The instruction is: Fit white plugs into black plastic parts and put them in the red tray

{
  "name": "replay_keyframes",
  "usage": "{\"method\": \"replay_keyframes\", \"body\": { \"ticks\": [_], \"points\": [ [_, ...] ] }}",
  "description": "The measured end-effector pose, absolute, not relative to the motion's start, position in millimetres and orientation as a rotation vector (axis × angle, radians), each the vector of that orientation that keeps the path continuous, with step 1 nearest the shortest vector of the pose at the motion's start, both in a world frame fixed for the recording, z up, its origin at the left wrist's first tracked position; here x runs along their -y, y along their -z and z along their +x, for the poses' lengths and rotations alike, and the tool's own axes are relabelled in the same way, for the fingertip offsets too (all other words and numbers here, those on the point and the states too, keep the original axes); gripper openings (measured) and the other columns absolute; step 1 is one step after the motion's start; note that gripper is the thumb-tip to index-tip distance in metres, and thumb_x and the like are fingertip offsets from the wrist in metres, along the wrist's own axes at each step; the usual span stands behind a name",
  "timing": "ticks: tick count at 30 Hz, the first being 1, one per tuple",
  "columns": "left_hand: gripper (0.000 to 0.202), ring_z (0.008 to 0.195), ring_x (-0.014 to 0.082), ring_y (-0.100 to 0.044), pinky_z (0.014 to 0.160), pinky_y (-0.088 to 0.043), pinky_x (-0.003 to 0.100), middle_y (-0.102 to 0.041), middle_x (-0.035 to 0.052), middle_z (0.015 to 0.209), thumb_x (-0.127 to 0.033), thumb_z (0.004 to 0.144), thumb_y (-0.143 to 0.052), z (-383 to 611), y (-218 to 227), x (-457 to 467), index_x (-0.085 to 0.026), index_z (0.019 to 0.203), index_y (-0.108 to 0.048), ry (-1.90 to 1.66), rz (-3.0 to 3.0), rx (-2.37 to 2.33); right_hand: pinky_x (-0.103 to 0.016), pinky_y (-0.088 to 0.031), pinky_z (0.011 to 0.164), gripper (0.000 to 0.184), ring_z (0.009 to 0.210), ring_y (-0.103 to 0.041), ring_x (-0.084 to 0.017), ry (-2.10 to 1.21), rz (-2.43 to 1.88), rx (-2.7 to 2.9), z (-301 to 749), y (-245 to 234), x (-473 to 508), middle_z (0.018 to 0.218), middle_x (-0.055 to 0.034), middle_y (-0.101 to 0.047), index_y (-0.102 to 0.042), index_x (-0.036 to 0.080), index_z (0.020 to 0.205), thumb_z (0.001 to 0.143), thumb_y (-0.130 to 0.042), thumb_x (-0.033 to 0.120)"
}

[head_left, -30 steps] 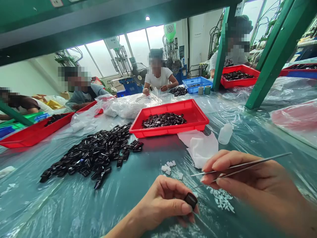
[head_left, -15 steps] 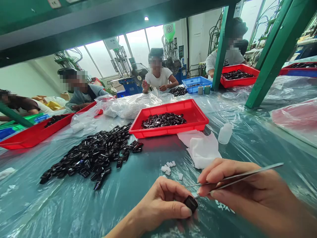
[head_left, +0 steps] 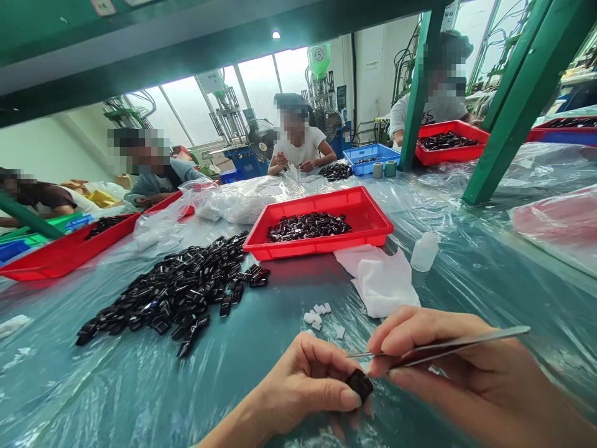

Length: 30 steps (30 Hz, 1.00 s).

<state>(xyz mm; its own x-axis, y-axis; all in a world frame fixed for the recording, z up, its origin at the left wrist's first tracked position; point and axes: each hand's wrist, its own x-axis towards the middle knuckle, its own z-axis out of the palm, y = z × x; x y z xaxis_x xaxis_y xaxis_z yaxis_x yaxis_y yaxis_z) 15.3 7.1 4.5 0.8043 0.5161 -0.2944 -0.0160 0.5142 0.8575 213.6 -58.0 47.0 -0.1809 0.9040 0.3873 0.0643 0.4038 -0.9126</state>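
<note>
My left hand pinches a small glossy black plastic piece between thumb and fingers, low over the film-covered table. In my right hand is a pair of metal tweezers, held between thumb and fingers with its rear end pointing right. One tweezer tip reaches the edge of the black piece, while the other passes above it. Whether anything sits between the tips cannot be made out. Just beyond my hands lie several small white pads on the film.
A large heap of black pieces lies to the left. Beyond it stands a red tray partly filled with them. White sheets and a white bottle lie right of the tray. Green posts rise at right; co-workers sit opposite.
My right hand and the tweezers have dropped slightly, and the tips have shifted a little left against the black piece. My left hand stays almost still.
</note>
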Motion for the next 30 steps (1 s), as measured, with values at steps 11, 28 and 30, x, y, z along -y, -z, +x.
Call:
{"method": "replay_keyframes", "body": {
  "ticks": [11,28,30],
  "points": [
    [0.016,0.05,0.0094,-0.06,0.041,-0.048,0.013,-0.068,0.0076,0.065,-0.022,0.065,-0.074,15,-10,-5,-0.008,0.073,-0.073,-0.335,0.997,-0.562,-0.024,-0.055,0.065,0.02,0.073,-0.065,-0.016,-0.773,-0.836,1.699,203,-43,52,0.079,-0.0037,-0.068,-0.063,0.022,0.085,0.075,-0.057,0.005],
    [0.025,0.044,0.0089,-0.058,0.035,-0.046,0.013,-0.065,0.0081,0.061,-0.03,0.061,-0.075,19,-14,-3,-0.006,0.068,-0.072,-0.403,0.954,-0.61,-0.026,-0.055,0.071,0.033,0.084,-0.066,-0.017,-0.645,-0.817,1.725,207,-28,55,0.093,-0.0005,-0.068,-0.059,0.032,0.098,0.079,-0.055,0.005],
    [0.026,0.044,0.0086,-0.058,0.035,-0.045,0.013,-0.064,0.0076,0.06,-0.03,0.061,-0.075,20,-15,-2,-0.006,0.068,-0.072,-0.402,0.954,-0.613,-0.026,-0.056,0.07,0.029,0.082,-0.067,-0.018,-0.66,-0.84,1.683,207,-28,55,0.092,-0.0014,-0.069,-0.061,0.03,0.094,0.079,-0.055,0.006]
  ]
}}
